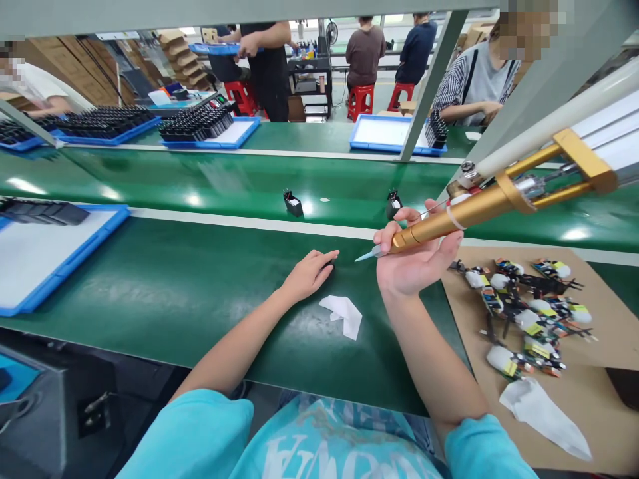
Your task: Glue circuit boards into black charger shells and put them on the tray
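My right hand (417,265), palm turned up, is wrapped round a gold glue dispensing gun (449,218). Its pale tapered nozzle (368,255) points left and down toward my left hand. On the green bench, my left hand (310,273) is closed with its fingers over a small black part (329,264), mostly hidden beneath them. The nozzle tip is a short way right of that part, not touching it. A crumpled white cloth (344,314) lies just below, between my forearms.
Cardboard (606,313) at right carries several circuit boards (534,313) and another white cloth (546,412). Black housings (293,203) stand on the belt (224,183) ahead. A blue-rimmed tray (74,261) is at left. Several people work beyond, including one in a striped sleeve (452,86).
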Available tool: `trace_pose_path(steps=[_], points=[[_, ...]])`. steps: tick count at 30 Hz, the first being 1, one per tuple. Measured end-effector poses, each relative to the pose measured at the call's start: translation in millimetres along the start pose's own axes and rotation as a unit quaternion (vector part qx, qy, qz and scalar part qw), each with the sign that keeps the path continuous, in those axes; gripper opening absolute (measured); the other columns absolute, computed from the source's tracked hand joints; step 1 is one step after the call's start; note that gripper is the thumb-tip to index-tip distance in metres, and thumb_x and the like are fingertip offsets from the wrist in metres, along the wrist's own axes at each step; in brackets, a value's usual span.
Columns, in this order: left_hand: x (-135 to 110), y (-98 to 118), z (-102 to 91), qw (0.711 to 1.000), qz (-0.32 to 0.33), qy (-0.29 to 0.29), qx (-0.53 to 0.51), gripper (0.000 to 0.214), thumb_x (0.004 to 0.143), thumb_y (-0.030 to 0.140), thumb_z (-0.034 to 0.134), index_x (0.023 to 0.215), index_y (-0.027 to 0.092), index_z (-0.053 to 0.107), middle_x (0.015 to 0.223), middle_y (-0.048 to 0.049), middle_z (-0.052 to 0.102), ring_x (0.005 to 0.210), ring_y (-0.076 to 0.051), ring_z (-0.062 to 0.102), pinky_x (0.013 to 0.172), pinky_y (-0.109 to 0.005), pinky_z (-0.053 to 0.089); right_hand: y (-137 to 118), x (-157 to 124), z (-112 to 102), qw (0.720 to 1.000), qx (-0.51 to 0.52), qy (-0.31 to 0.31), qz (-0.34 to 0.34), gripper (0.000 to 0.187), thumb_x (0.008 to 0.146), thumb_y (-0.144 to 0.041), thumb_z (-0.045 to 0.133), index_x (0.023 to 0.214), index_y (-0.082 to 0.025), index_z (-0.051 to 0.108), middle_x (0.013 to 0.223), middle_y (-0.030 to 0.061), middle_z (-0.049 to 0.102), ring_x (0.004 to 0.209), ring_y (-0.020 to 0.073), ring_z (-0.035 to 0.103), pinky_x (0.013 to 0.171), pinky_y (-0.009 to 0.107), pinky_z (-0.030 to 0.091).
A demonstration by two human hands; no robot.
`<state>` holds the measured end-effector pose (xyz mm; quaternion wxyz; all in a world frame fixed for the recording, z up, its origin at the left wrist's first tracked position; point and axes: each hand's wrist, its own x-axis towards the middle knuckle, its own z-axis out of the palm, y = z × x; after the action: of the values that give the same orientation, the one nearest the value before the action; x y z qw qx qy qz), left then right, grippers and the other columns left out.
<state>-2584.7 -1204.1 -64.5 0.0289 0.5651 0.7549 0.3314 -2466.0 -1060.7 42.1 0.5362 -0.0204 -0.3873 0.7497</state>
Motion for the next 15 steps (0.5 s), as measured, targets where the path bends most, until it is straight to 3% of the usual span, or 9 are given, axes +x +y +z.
trace_pose_path(steps=[4,7,12,15], points=[[-3,0,1.5,0.999,-0.012,0.051,0.009,0.028,0.091,0.033,0.050,0.113,0.020,0.061,0.098,-0.0057,0.068,0.089,-0.015,0.062,0.083,-0.030,0.050,0,1,1,1.000,0.002,0.007,0.003,0.041,0.083,-0.059,0.031,0.103,-0.028,0.048,0.079,-0.0035,0.055,0.039,0.0060,0.045,0.046,0.027,0.042],[-3,5,4.2,0.998,-0.003,0.064,0.006,0.029,0.086,0.033,0.056,0.112,0.021,0.061,0.100,-0.0051,0.069,0.092,-0.016,0.063,0.084,-0.030,0.050,0,0,1,1.000,0.016,0.005,-0.001,0.039,0.084,-0.056,0.032,0.103,-0.027,0.049,0.080,-0.0028,0.056,0.039,0.0066,0.046,0.046,0.028,0.042],[-4,11,13.2,0.994,-0.019,0.108,-0.020,0.018,0.087,0.029,0.055,0.100,0.020,0.063,0.107,-0.0054,0.069,0.096,-0.017,0.064,0.088,-0.033,0.051,1,1,-1,1.000,0.019,0.000,-0.002,0.040,0.084,-0.056,0.032,0.103,-0.027,0.051,0.080,-0.0027,0.056,0.040,0.0063,0.047,0.046,0.028,0.043],[-3,8,15.3,0.992,-0.038,0.098,-0.065,0.018,0.088,0.030,0.054,0.102,0.021,0.062,0.112,-0.0046,0.067,0.100,-0.016,0.063,0.091,-0.033,0.049,2,2,-2,1.000,0.017,-0.004,-0.003,0.040,0.084,-0.056,0.032,0.104,-0.027,0.051,0.080,-0.0025,0.056,0.040,0.0061,0.048,0.046,0.028,0.043]])
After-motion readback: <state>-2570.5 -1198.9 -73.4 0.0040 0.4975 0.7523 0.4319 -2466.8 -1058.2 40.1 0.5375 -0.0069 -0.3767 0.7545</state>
